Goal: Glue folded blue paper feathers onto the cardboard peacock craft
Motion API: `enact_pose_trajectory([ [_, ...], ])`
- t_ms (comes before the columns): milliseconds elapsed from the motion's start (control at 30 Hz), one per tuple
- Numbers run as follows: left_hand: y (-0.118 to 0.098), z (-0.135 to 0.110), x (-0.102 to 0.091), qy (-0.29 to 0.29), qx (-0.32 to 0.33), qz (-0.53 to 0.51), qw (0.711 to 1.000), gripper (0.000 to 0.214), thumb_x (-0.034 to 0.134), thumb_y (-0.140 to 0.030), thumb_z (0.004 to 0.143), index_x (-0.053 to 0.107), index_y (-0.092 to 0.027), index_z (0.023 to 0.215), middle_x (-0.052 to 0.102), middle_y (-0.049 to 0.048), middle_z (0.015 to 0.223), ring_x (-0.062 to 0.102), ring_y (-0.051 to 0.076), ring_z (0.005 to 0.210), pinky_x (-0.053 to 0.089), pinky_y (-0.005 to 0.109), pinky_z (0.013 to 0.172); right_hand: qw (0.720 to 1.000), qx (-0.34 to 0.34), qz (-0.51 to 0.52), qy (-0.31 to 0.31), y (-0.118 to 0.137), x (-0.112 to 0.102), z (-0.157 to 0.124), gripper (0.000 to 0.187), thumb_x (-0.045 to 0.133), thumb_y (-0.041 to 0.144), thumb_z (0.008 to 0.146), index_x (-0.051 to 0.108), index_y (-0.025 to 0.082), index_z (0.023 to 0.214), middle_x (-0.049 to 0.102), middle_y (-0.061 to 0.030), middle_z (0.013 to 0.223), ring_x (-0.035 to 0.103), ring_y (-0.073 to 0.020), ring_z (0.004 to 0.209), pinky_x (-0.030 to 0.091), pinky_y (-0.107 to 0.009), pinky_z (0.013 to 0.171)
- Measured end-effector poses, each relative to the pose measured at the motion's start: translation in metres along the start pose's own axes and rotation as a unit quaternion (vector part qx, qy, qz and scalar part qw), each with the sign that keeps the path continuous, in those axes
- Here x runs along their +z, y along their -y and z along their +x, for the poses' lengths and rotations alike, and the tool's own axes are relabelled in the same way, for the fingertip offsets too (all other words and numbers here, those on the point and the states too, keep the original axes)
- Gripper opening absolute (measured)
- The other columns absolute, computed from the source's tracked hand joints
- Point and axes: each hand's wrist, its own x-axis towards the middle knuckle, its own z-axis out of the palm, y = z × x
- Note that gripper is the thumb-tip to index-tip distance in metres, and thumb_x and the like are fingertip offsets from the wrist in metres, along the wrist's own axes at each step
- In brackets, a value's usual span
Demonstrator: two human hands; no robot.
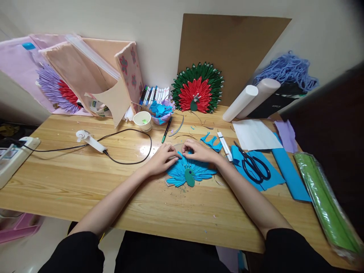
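A blue paper peacock lies flat in front of me, its feathers fanned around a green body with a dark eye. My left hand is at its upper left edge, thumb and fingertips pinched on a blue paper feather. Against the top of the fan, my right hand also has its fingertips pinched together, close to the left ones. Whatever is between the right fingertips is too small to make out. Cut blue paper scraps lie just beyond my right hand.
Black scissors rest on blue paper at the right, near a white marker. A glue gun with a looping cord lies left. Behind stand a paper cup, a red-green peacock and white rolls. Green wrapped paper lies far right.
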Motion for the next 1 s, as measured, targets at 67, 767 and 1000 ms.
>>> enact_pose_trajectory([
  [67,-0.001,-0.001,-0.001,-0.009,0.006,-0.006,1.000,0.027,0.041,-0.031,0.090,0.063,-0.022,0.104,0.053,0.0060,0.099,0.044,0.019,0.098,0.035,0.033,0.090,1.000,0.009,0.015,-0.006,0.000,0.000,0.000,0.005,0.052,0.021,0.079,0.056,0.019,0.080,0.055,-0.0029,0.084,0.052,-0.0168,0.081,0.042,-0.029,0.071],
  [767,0.002,-0.002,-0.002,-0.009,-0.004,0.019,1.000,0.028,0.041,-0.033,0.089,0.061,-0.023,0.106,0.050,0.0067,0.102,0.044,0.020,0.099,0.037,0.035,0.089,0.987,0.084,-0.099,-0.095,0.015,-0.035,-0.059,0.016,0.040,0.024,0.089,0.055,0.020,0.084,0.058,-0.0062,0.087,0.052,-0.0204,0.083,0.040,-0.032,0.073],
  [1000,0.001,-0.003,-0.002,-0.010,-0.022,0.019,1.000,0.026,0.040,-0.033,0.090,0.059,-0.023,0.104,0.050,0.0066,0.103,0.044,0.021,0.100,0.037,0.037,0.090,0.965,0.188,-0.095,-0.159,0.005,-0.036,-0.093,0.017,0.041,0.028,0.089,0.055,0.021,0.083,0.060,-0.0053,0.086,0.055,-0.0215,0.082,0.041,-0.034,0.073],
])
